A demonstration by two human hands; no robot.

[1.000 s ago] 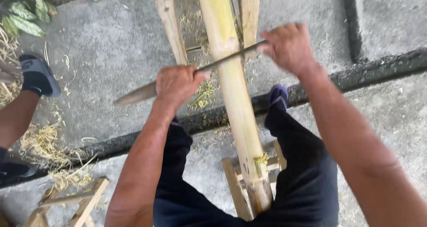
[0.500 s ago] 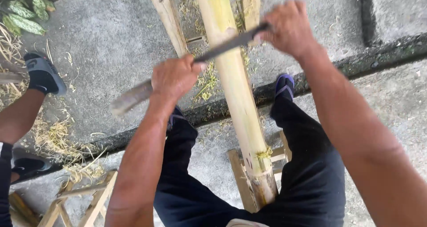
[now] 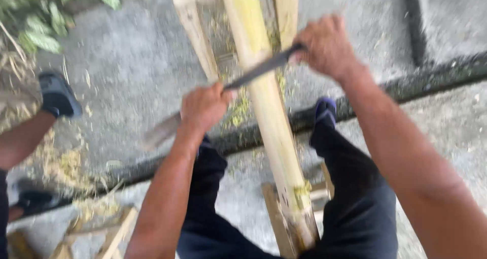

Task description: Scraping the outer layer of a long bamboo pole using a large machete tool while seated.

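Both hands gripping 1 blade [image 3: 256,72]: left hand [image 3: 204,108] closed on its mid-back, right hand [image 3: 324,46] closed on handle end. Blade is lying across pale bamboo pole [image 3: 269,122], touching it, w/ pole running between person's knees over concrete floor [image 3: 127,86].

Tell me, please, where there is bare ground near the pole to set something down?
Bare concrete lies left of the bamboo pole, between the wooden slat and another person's shoe. More lies upper right, beyond the right hand. Shavings crowd the lower left.
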